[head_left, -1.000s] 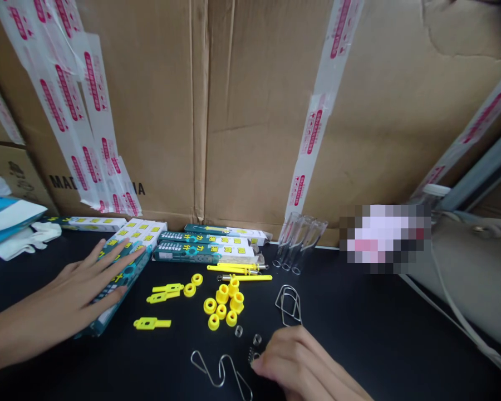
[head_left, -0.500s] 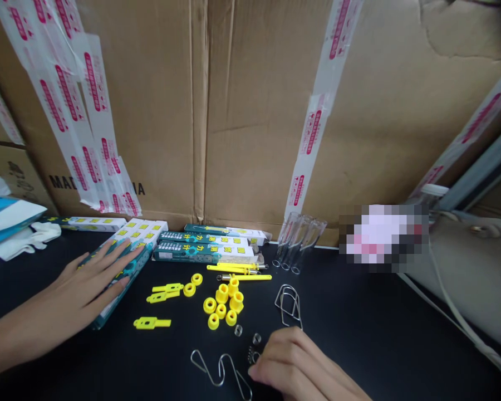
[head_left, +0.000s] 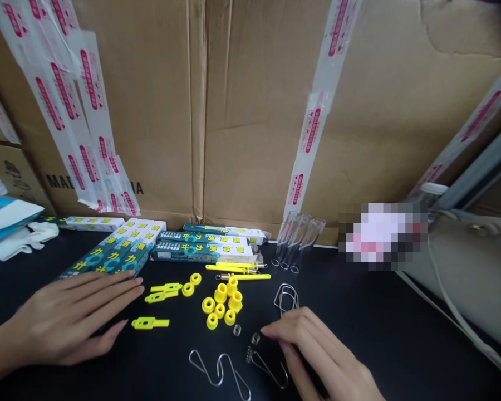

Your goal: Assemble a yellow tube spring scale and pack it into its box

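My left hand [head_left: 73,317] lies flat on the black table [head_left: 379,328], fingers stretched out, over the near end of the green and white boxes [head_left: 108,253]. Its fingertips are close to a flat yellow plastic piece [head_left: 150,322]. My right hand [head_left: 321,356] rests on the table at the lower middle, fingers extended toward a small metal ring [head_left: 256,338] and a short spring [head_left: 249,355]. Bent wire hooks [head_left: 219,373] lie just left of it, and wire loops [head_left: 286,297] just beyond it. A cluster of yellow caps [head_left: 223,305] sits between the hands.
Large taped cardboard boxes [head_left: 242,111] wall off the back. More green boxes [head_left: 204,245], yellow rods [head_left: 237,272] and clear tubes [head_left: 298,245] lie along them. White gloves [head_left: 23,239] and blue packets are at the far left; a white cable [head_left: 451,312] runs at the right.
My left hand slid back toward me along the green boxes and down onto the table. My right hand moved forward, its fingers now stretched past the spring toward the small ring.
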Demonstrator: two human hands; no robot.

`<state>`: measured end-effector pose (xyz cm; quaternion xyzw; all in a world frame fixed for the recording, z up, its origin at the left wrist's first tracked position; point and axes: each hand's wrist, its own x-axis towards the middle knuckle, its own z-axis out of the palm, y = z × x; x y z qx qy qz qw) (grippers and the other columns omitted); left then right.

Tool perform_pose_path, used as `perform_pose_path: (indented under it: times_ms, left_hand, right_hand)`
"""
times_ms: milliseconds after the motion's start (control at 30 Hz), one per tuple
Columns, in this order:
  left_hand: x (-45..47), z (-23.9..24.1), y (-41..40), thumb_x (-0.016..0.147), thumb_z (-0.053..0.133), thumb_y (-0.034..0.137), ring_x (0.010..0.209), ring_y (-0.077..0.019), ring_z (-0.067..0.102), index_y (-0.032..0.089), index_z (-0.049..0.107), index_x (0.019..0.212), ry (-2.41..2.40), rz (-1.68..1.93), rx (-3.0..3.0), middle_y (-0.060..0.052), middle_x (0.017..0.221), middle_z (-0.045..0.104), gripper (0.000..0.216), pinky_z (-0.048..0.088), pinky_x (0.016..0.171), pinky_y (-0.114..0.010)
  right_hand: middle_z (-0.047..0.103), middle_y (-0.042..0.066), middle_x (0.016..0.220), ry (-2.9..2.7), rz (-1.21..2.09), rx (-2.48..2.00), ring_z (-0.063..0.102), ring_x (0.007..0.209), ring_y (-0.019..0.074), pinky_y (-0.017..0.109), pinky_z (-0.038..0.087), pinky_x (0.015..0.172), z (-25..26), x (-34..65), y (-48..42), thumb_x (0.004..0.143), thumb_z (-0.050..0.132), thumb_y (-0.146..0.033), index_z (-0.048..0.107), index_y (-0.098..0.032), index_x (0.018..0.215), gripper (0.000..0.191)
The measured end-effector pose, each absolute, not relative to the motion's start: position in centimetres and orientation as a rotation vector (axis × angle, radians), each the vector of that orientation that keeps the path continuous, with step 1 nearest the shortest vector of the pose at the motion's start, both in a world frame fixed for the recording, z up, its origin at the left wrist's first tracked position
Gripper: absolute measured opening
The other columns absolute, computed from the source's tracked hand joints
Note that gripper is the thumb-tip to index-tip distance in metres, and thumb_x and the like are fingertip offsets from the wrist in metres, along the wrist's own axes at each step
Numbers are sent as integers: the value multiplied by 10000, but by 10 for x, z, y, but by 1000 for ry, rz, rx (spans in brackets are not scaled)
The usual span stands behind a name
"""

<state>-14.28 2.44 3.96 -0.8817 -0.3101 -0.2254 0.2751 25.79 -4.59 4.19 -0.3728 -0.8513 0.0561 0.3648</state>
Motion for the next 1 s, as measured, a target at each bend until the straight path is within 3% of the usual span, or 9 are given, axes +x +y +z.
perform_pose_path:
  times_ms: [200,467,667,733,867,1000]
  left_hand:
    - [-150,34,30,1025,452,207,1037,-243,786,307,803,1110,-800,-396,-2276,-4,1209,774,375,619,922,-424]
    - [-140,52,37,939,587,291,907,-345,804,139,808,1106,-680,-316,-2199,-151,1088,816,316,647,702,-459]
    - [-125,54,37,931,539,372,1130,-470,685,30,746,1214,-793,-325,-2164,-290,1250,722,490,562,851,-598]
    - [-119,53,32,936,534,342,1106,-463,682,69,748,1213,-734,-374,-2154,-269,1231,736,444,536,849,-601]
    - [-103,50,18,951,507,232,1118,-403,660,178,744,1191,-779,-470,-2281,-125,1200,781,341,479,921,-562]
    - [-91,44,7,960,528,208,1081,-322,671,229,711,1192,-802,-602,-2419,-6,1114,802,296,435,963,-485]
  right_hand:
    - [725,48,973,-2087,12,-1076,722,868,193,293,623,753,44,260,-39,1024,465,-75,609,-227,1156,247]
    - [723,141,1054,-2222,-313,-1238,674,911,309,536,601,765,33,274,-14,1081,420,-170,615,-136,1233,250]
    - [731,180,1097,-2194,-359,-1315,636,962,340,560,564,790,25,270,8,1083,453,-222,652,-82,1230,284]
    - [734,190,1132,-2191,-359,-1336,622,1002,357,569,556,802,22,268,11,1079,467,-228,643,-68,1264,301]
    - [736,180,1189,-2188,-319,-1369,598,1051,375,579,539,835,19,265,12,1040,562,-191,633,-75,1287,282]
    - [740,141,1171,-2191,-264,-1378,597,1061,370,563,522,845,20,266,11,1001,642,-171,671,-132,1166,172]
